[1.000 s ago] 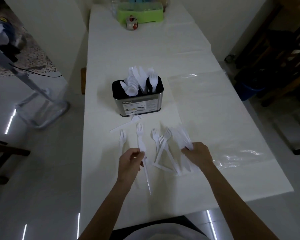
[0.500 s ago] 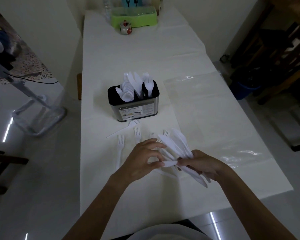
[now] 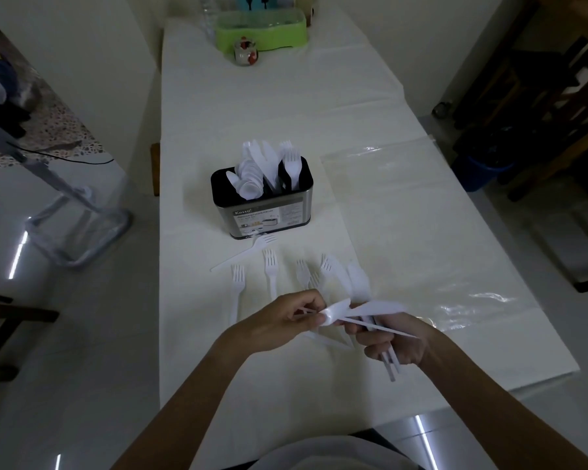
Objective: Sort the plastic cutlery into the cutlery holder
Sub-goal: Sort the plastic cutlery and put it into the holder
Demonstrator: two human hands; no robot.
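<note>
Bundle of white plastic knives [image 3: 374, 308] is sitting in the right hand [image 3: 398, 344], grip wrapped round the handles, over the tabletop's near part. Left hand [image 3: 286, 320] is pinching one white piece at the bundle's tips; spoon or knife, cannot tell. Worth squaring the handles level before heading for the black-and-steel cutlery holder [image 3: 269, 218]. Loose white plastic forks [image 3: 270, 269] are lying between. White-covered tabletop [image 3: 252, 106] is running long; lime-green plastic tray [image 3: 262, 28] at its far end, dark wooden chairs [image 3: 557, 96] right.

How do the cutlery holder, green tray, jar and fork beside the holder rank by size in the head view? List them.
1. cutlery holder
2. green tray, farther away, so unsure
3. fork, long but thin
4. jar
</note>
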